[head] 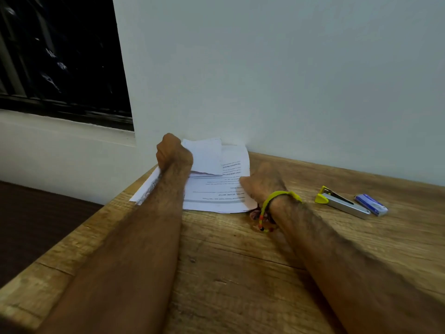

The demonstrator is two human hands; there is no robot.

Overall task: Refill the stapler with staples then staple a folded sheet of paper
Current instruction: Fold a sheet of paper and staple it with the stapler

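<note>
A printed sheet of paper (216, 194) lies on the wooden table (228, 261) against the wall. My left hand (173, 151) grips the sheet's far left corner and lifts a flap (204, 156) of it up and over. My right hand (263, 182) rests on the sheet's right edge, its fingers hidden behind the wrist; a yellow band sits on that wrist. To the right lie a silver stapler with a yellow tip (342, 202) and a small blue box of staples (372, 204), side by side and untouched.
The pale wall (289, 80) rises directly behind the paper. A dark window (60, 56) and its sill are at the upper left. The table's left edge (72, 235) runs diagonally, with dark floor beyond it.
</note>
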